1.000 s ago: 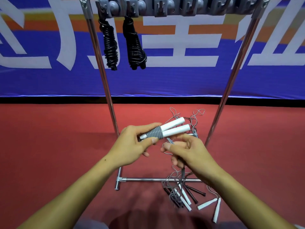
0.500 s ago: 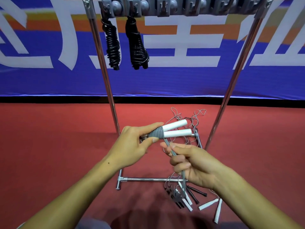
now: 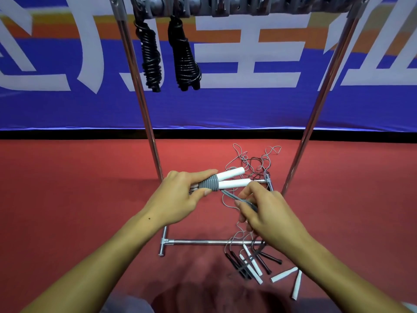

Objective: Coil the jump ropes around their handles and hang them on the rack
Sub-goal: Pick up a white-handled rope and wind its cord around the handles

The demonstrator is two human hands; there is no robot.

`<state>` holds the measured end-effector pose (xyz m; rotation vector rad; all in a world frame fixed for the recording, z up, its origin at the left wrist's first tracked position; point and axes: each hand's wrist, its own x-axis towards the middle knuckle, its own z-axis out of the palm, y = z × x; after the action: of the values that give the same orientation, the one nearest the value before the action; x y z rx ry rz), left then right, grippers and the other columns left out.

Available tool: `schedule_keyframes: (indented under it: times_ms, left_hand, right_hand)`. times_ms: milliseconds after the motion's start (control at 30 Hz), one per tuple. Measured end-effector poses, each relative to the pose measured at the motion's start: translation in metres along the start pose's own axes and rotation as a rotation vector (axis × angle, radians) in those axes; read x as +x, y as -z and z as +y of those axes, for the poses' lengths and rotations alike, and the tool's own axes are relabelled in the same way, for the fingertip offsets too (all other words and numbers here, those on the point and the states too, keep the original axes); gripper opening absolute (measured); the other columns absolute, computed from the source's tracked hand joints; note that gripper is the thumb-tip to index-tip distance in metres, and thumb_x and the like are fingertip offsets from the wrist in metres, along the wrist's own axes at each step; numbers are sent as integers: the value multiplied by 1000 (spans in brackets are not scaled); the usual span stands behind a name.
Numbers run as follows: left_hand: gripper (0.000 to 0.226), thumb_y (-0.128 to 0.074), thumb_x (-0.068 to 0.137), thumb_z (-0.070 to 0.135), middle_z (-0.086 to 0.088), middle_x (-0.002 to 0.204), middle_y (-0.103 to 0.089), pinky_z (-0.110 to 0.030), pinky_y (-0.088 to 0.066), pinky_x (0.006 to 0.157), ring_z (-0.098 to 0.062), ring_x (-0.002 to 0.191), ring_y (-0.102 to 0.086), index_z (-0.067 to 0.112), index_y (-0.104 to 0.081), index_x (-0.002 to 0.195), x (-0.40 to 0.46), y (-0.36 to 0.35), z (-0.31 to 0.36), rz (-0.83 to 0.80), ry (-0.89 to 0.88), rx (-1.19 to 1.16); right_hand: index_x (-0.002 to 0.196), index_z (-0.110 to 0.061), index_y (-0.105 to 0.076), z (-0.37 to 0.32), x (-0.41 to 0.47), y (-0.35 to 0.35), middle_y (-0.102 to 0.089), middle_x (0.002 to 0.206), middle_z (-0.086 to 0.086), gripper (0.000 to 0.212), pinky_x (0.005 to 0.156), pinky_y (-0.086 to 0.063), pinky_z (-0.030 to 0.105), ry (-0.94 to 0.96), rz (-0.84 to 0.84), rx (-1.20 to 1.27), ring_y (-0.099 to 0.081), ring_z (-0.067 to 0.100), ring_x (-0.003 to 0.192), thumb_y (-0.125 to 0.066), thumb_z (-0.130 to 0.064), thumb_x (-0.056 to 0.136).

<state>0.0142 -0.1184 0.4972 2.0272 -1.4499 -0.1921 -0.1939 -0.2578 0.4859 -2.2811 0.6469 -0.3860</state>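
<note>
item: grey jump rope [image 3: 232, 196], coiling step in hand. left hand [image 3: 180, 197] grips paired white handles [image 3: 230, 178] at frame centre; right hand [image 3: 266, 213] at 4 o'clock pinches loose cord. next: another wrap, kept taut. rack [image 3: 144, 105] at 12 o'clock.

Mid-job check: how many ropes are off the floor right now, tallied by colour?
Black ropes, coiled, hung on the rack: 2
Grey rope, white handles, held by the left hand and the right hand: 1
Total: 3
The floor pile is too tangled to count.
</note>
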Motion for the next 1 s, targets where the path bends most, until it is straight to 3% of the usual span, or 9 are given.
schedule_keyframes:
  times_ms: [200, 300, 367, 467, 533, 633, 733, 833, 1000]
  left_hand:
    - [55, -74, 96, 23, 18, 134, -70, -31, -52, 103, -5, 125, -66, 44, -60, 145, 1, 3, 0, 4, 7, -18]
    - [53, -74, 96, 25, 16, 135, -70, -35, -53, 104, -10, 127, -66, 40, -61, 145, 0, 2, -1, 16, -4, 1]
    - [49, -71, 96, 30, 14, 130, -74, -39, -55, 99, -15, 121, -69, 39, -61, 144, -1, 0, -4, -4, -7, 42]
    - [49, -65, 96, 37, 8, 106, -79, -42, -57, 84, -24, 96, -71, 46, -54, 143, -1, -5, -5, -36, -6, 126]
    - [47, -66, 97, 35, 6, 92, -77, -44, -56, 79, -28, 86, -66, 47, -54, 141, 0, -8, -4, -36, 2, 165]
    - [46, -68, 96, 37, 6, 92, -77, -43, -56, 80, -29, 89, -66, 49, -56, 138, 2, -10, -2, -66, 11, 170]
    - [41, -71, 95, 37, 8, 104, -78, -42, -56, 87, -31, 103, -66, 47, -63, 134, 3, -10, -3, -160, 57, 170]
    - [35, -70, 95, 34, 13, 98, -75, -41, -57, 86, -26, 98, -66, 44, -66, 128, 1, -7, -4, -265, 56, 164]
    - [39, -69, 95, 31, 12, 89, -75, -38, -57, 81, -20, 84, -66, 51, -65, 129, 2, 0, -7, -317, 65, 138]
  right_hand:
    - [83, -25, -67, -13, 5, 0, -69, 63, -15, 16, 56, -47, 19, 14, 93, 127, -63, 6, 53, -76, -34, 94]
    - [77, -23, -70, -10, 9, 4, -69, 65, -16, 21, 60, -43, 17, 28, 94, 139, -60, 4, 58, -76, -35, 93]
    - [70, -21, -70, -5, 10, 4, -63, 58, -16, 29, 55, -36, 17, -3, 60, 105, -50, 4, 53, -75, -36, 94]
    - [62, -16, -67, -1, 12, 4, -52, 45, -14, 41, 50, -34, 18, -99, -21, 70, -43, 5, 44, -68, -34, 99]
    - [66, -14, -68, 0, 13, 2, -54, 47, -12, 40, 50, -34, 18, -125, -52, 48, -46, 3, 44, -65, -34, 101]
    - [90, -23, -62, -1, 11, -1, -58, 57, -5, 18, 57, -41, 30, -100, -68, -2, -49, 7, 53, -71, -38, 94]
    - [102, -31, -46, -5, 5, 0, -58, 71, -3, 26, 63, -44, 38, 35, -168, -287, -59, 23, 72, -68, -39, 91]
    - [106, -27, -45, -10, 6, 7, -63, 94, -3, 19, 72, -50, 43, 179, -177, -589, -62, 34, 89, -50, -45, 102]
    - [113, -28, -58, -5, 11, 10, -59, 103, -6, 39, 70, -52, 43, 276, -160, -638, -64, 30, 87, -34, -57, 103]
